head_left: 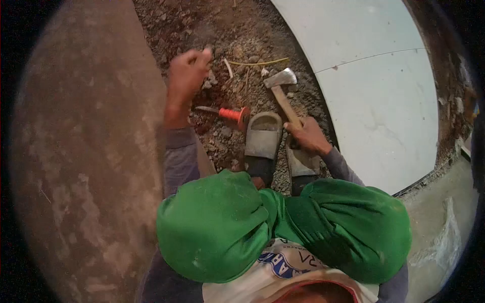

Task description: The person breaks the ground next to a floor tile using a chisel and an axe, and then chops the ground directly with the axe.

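Gripping a hatchet (286, 103) by its wooden handle, the right hand (309, 136) is closed, with the steel head pointing far. The left hand (189, 74) is half curled over the far-left rubble (247, 49); whether it pinches anything cannot be told. An orange-gripped chisel (230, 114) is on the rubble between them, just left of the sandals (262, 143).

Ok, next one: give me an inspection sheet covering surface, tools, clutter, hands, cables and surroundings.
Surface: loose rubble, uneven.
Tools: hatchet, held by its wooden handle; red-handled tool on the rubble, its metal end pointing left.
Clutter: yellow strand and white strip beyond the tools.
Hands: right hand grips the hatchet; left hand has bent fingers, contents unclear.
Cables: none certain; the yellow strand might be wire.
Surroundings: brown slab left, white panels right.
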`<action>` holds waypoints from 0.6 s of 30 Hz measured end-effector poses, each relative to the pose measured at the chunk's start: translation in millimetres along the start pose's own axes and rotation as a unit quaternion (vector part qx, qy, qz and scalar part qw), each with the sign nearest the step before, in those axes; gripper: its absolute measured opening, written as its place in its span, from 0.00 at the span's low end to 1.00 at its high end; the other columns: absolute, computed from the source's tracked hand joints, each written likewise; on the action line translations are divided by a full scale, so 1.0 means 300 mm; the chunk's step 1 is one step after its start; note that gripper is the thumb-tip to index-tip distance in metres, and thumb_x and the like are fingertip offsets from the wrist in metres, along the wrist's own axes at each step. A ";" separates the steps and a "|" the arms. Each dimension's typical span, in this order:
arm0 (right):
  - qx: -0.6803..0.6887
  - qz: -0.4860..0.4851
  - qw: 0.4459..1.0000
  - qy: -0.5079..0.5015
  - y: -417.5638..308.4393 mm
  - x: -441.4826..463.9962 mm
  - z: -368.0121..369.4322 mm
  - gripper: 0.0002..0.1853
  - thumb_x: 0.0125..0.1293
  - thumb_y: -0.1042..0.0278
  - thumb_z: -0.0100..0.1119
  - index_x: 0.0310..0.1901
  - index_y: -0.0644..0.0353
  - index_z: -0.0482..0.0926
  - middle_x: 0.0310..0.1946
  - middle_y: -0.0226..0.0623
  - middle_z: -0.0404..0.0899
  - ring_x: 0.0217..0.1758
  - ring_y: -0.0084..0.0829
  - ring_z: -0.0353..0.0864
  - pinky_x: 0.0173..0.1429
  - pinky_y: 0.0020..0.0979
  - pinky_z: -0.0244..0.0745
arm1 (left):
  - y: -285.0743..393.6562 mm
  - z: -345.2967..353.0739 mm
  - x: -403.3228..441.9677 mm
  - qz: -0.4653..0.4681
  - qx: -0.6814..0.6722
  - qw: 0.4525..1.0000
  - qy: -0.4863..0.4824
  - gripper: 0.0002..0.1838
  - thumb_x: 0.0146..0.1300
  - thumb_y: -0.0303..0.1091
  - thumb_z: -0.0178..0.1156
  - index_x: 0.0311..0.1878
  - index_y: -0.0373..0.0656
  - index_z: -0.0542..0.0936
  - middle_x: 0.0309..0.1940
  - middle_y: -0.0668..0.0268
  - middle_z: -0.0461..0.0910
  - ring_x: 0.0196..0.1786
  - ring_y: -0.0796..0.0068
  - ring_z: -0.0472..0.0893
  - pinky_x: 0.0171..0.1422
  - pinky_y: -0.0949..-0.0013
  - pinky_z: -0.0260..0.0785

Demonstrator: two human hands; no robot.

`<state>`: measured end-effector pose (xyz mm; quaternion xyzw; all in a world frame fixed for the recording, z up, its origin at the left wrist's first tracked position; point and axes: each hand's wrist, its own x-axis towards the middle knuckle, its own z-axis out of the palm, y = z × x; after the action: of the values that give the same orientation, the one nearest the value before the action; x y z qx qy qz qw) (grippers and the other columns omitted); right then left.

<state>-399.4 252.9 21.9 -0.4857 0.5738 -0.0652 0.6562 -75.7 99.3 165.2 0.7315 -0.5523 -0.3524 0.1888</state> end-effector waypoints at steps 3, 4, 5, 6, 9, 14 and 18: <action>-0.020 -0.020 0.999 0.045 -0.011 -0.018 0.002 0.26 0.71 0.44 0.64 0.35 0.66 0.81 0.18 0.36 0.74 0.21 0.29 0.73 0.28 0.39 0.69 | -0.396 0.139 -0.026 -0.134 0.136 0.981 0.035 0.33 0.64 0.65 0.67 0.35 0.37 0.84 0.29 0.62 0.83 0.34 0.68 0.81 0.45 0.54 0.75; -0.025 -0.034 0.997 0.062 -0.018 -0.032 0.000 0.27 0.70 0.42 0.64 0.35 0.66 0.82 0.18 0.39 0.75 0.21 0.31 0.75 0.29 0.40 0.70 | -0.487 0.196 -0.053 -0.155 0.174 0.972 0.034 0.34 0.62 0.66 0.68 0.34 0.36 0.84 0.28 0.61 0.83 0.34 0.66 0.82 0.46 0.52 0.75; -0.027 -0.036 0.997 0.058 -0.044 -0.056 -0.016 0.25 0.70 0.46 0.65 0.37 0.66 0.82 0.19 0.38 0.74 0.22 0.30 0.73 0.29 0.40 0.70 | -0.508 0.220 -0.097 -0.174 0.195 0.964 0.044 0.35 0.61 0.66 0.69 0.33 0.35 0.84 0.28 0.59 0.83 0.34 0.65 0.83 0.46 0.52 0.75; -0.029 -0.038 0.997 0.052 -0.079 -0.086 -0.035 0.22 0.71 0.49 0.65 0.39 0.67 0.82 0.19 0.38 0.74 0.23 0.29 0.72 0.30 0.40 0.70 | -0.525 0.244 -0.141 -0.193 0.214 0.956 0.053 0.36 0.60 0.67 0.69 0.33 0.34 0.84 0.28 0.57 0.84 0.35 0.63 0.84 0.46 0.51 0.75; -0.076 -0.114 0.988 0.075 -0.065 -0.088 -0.038 0.18 0.72 0.58 0.67 0.49 0.67 0.83 0.24 0.41 0.76 0.26 0.29 0.72 0.33 0.38 0.71 | -0.458 0.294 -0.283 -0.284 0.142 0.947 0.042 0.35 0.60 0.67 0.69 0.32 0.34 0.85 0.26 0.57 0.84 0.33 0.62 0.85 0.42 0.55 0.75; -0.028 -0.162 0.985 0.048 -0.097 -0.026 -0.012 0.18 0.73 0.57 0.66 0.49 0.66 0.81 0.26 0.39 0.76 0.28 0.29 0.73 0.34 0.37 0.72 | -0.365 0.431 -0.314 -0.394 -0.009 0.919 -0.013 0.29 0.63 0.59 0.70 0.38 0.34 0.85 0.32 0.61 0.84 0.32 0.69 0.84 0.38 0.61 0.78; -0.040 -0.126 0.991 0.015 -0.154 0.009 0.004 0.19 0.72 0.55 0.65 0.49 0.66 0.81 0.28 0.42 0.78 0.31 0.33 0.76 0.38 0.38 0.73 | -0.375 0.454 -0.370 -0.335 -0.386 0.857 0.056 0.22 0.73 0.50 0.63 0.45 0.37 0.85 0.41 0.62 0.86 0.41 0.70 0.86 0.48 0.61 0.80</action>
<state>-375.6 227.8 52.9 -0.5792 0.5200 -0.1316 0.6138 -114.1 255.1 31.7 0.7594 -0.0815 -0.5376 0.3573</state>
